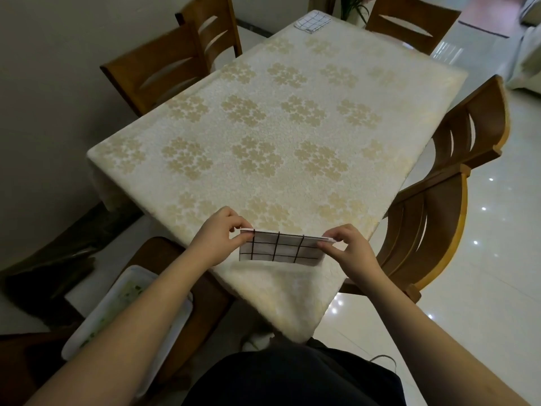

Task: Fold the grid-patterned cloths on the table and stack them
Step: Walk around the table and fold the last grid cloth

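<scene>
Where the near corner of the table [292, 159] juts toward the person, both hands are up at a folded grid-patterned cloth [281, 249], white with dark lines, held just above the cream tablecloth with its pale gold flower clusters. The left hand [218, 240] pinches the cloth's upper left corner between thumb and fingertips, the fingers curled in close together. The right hand [349, 249] does the same at the upper right corner, thumb beneath and fingers folded over the top edge. The cloth hangs between them as a narrow band, its layered top edge stretched straight from one hand to the other, its lower edge close to the tablecloth; whether it touches I cannot tell. Far off, at the opposite end of the table, a second grid cloth [312, 22] lies near the edge, well apart from the first. Wooden chairs stand around the table, one [433, 230] just to the right of the hands. To the left, below the forearm, a white tray [117, 312] rests on a chair seat.
</scene>
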